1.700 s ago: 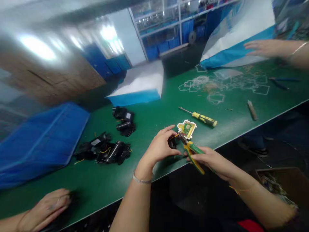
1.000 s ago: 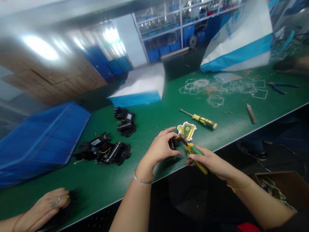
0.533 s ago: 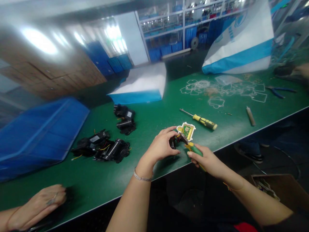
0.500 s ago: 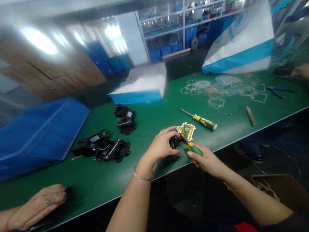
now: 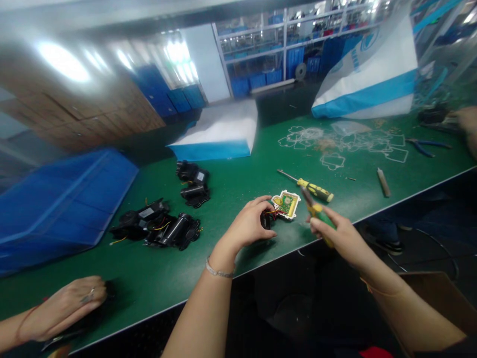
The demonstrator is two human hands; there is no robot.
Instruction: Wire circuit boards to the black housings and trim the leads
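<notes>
My left hand (image 5: 250, 221) is closed around a black plastic housing (image 5: 266, 220) near the front edge of the bench; the fingers hide much of it. Red and yellow wires run from it to an open white case (image 5: 286, 204) with a green circuit board inside. My right hand (image 5: 341, 233) grips pliers (image 5: 319, 214) with green and yellow handles, raised to the right of the case and apart from it. Just behind the pliers lies a yellow and black screwdriver (image 5: 316, 189).
Several black housings (image 5: 173, 231) lie on the green bench to the left, beside a blue bin (image 5: 67, 204). White gaskets (image 5: 343, 139), blue-handled pliers (image 5: 425, 146) and a small tube (image 5: 383, 182) lie right. Another person's hand (image 5: 70, 303) is at lower left.
My right hand has drawn the pliers away from the wires, to the right and slightly up. My left hand stays on the black housing.
</notes>
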